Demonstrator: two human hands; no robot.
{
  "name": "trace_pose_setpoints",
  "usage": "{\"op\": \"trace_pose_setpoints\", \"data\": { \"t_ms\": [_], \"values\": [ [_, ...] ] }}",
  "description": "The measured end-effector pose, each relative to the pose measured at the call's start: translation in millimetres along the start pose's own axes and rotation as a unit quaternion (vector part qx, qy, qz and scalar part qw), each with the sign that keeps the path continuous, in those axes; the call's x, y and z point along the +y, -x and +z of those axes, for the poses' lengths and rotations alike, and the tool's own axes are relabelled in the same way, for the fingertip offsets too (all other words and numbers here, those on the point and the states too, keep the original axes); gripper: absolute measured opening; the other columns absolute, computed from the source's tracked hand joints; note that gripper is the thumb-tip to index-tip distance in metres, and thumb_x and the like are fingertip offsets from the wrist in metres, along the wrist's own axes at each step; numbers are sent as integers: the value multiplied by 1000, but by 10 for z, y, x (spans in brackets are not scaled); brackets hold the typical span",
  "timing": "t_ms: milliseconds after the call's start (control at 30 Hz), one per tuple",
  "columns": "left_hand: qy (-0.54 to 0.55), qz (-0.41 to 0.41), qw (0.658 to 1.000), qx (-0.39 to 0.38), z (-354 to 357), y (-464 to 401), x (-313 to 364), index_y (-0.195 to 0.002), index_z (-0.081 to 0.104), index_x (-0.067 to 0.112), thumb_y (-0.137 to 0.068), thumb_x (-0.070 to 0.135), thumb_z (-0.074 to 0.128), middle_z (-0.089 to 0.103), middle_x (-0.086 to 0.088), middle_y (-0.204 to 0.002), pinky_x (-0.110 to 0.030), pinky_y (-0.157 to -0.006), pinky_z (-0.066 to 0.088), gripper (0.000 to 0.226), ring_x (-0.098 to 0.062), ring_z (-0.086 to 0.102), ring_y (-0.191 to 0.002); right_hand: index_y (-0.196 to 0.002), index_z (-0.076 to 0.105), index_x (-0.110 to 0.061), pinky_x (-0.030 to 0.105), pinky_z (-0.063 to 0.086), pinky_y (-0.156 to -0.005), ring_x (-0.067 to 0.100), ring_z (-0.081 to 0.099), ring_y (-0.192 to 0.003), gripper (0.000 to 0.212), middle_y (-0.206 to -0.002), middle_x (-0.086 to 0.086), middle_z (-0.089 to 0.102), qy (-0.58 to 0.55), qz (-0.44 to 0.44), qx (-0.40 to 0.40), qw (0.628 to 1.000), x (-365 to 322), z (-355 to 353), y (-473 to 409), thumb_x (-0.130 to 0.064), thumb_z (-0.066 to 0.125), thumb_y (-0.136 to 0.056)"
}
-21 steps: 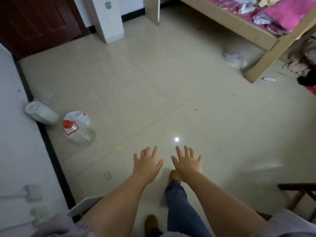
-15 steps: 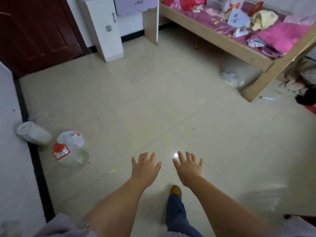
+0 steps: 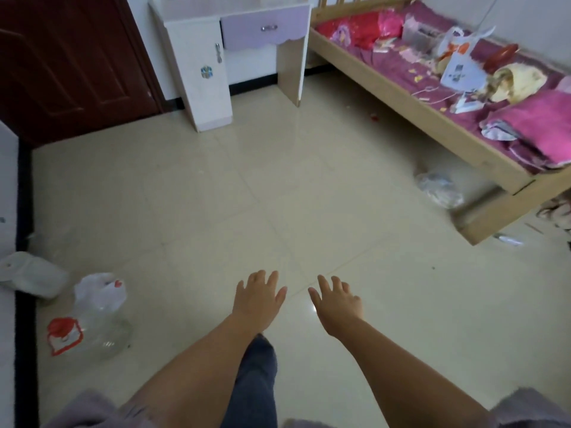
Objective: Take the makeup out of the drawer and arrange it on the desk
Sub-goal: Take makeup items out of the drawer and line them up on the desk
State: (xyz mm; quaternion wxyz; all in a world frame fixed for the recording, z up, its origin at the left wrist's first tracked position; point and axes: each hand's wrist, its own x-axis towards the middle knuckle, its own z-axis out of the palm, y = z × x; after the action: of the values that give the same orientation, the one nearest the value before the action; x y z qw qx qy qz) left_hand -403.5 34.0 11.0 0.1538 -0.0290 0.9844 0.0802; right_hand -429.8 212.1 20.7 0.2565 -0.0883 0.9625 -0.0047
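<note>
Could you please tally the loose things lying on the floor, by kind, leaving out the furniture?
Clear plastic jug: 1
White paper roll: 1
Plastic bags, the white bag behind the jug and the crumpled clear bag by the bed: 2
Total: 4

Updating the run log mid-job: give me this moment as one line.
phase: approaching desk | drawer: shut, lilac | left hand: open, empty | right hand: open, empty | makeup: not visible
</note>
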Motion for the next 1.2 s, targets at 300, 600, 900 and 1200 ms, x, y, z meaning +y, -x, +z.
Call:
{"op": "trace_pose_setpoints", "data": {
  "t_ms": [300,600,900,1200],
  "values": [
    [-63,52,996,24,-916,-2068,-631,-144,26,23,-98,48,22,40,-4,-143,-38,-106,31,53,-21,35,-132,-147,13,-24,41,35,-100,26,31,-134,55,-149,7,27,20,-7,42,999,-380,-1185,-1949,-49,12,-99],
    [-89,76,993,2,-1610,-3880,-825,-146,21,21,-99,48,21,45,-7,-137,-37,-101,34,54,-24,42,-126,-149,8,-24,40,39,-97,26,29,-135,54,-152,7,22,3,-6,39,999,-438,-2225,-3598,-47,15,-100],
    [-86,47,995,9,-2296,-6084,-522,-138,31,17,-99,47,22,50,-7,-126,-35,-88,43,50,-24,51,-112,-138,29,-17,37,41,-91,25,39,-125,42,-140,7,36,26,-45,45,998,75,-3431,-5668,-36,24,-101],
    [-43,29,998,24,-3000,-7966,-252,-138,33,18,-99,47,22,51,-6,-127,-35,-90,43,49,-23,51,-113,-135,31,-18,39,42,-89,26,41,-122,41,-137,7,38,41,-73,46,995,385,-4549,-7418,-38,23,-100]
  ]
}}
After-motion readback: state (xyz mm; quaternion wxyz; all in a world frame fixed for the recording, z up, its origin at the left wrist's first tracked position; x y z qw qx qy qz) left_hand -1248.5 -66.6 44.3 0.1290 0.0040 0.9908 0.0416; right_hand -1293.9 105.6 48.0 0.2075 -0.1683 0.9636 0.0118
